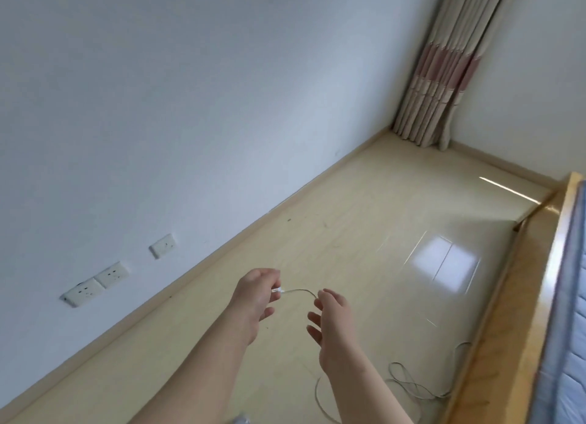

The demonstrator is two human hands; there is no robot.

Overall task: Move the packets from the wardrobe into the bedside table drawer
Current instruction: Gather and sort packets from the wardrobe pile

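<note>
Left forearm (190, 369): bare, reaching up from the bottom edge and forward over the floor.
Right forearm (364, 392): bare, running alongside the left one, the two well apart at the wrists.
Left hand (253, 296): turning its back to the camera, fingers curling in, thumb and forefinger pinching the clear plug (276, 290) at the end of a thin pale cable (299, 291).
Right hand (333, 325): hanging just beside the left, back to the camera, its visible fingers spreading loosely. The cable is arching across from the plug and meeting its topmost finger. I cannot tell whether this hand is gripping the cable, since the meeting point is hiding behind the hand.
Loose cable (409, 382): lying in slack loops on the floor (348, 217), near the bed frame (520, 296).
Bed: wooden frame running along the right edge, a blue-grey mattress (570, 312) sitting on it.
Sockets: a pair (95, 284) and a single one (162, 245) sitting low on the white wall (158, 106).
Curtain (444, 74): beige with pink bands, hanging in the far corner.
Packets: not showing in this view.
</note>
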